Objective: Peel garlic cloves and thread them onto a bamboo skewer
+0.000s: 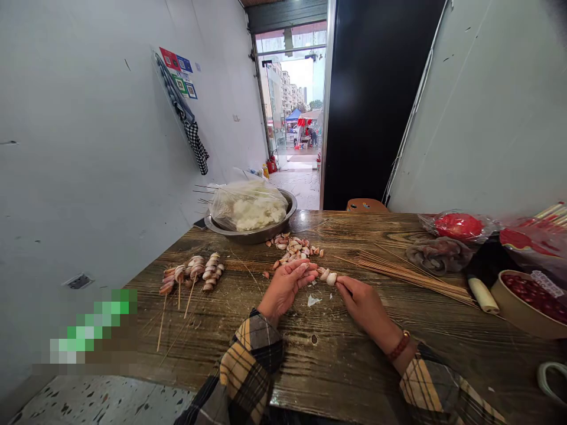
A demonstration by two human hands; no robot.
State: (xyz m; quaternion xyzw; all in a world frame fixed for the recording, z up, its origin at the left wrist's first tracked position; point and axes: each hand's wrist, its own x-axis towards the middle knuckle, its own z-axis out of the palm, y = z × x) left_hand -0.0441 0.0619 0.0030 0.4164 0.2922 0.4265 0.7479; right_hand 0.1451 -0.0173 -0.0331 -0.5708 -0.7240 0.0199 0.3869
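Several garlic cloves (pixel 328 276) are threaded in a row on a thin skewer between my two hands. My right hand (pixel 364 304) pinches the skewer just behind the last clove. At the other end of the row, the thumb and fingers of my left hand (pixel 286 287) are pressed together; whatever lies between them is hidden. Just beyond the left hand is a heap of loose garlic cloves (pixel 296 247). Filled garlic skewers (pixel 214 273) lie at the left of the table, their bare sticks pointing toward me.
A metal basin (pixel 252 236) holding a plastic bag (pixel 248 203) of whitish food stands at the back left. On the right lie bare bamboo skewers (pixel 411 276), a grey cloth (pixel 438 255) and a bowl (pixel 522 313) of dark red fruit. Garlic skin (pixel 313 300) litters the wooden table (pixel 336 366).
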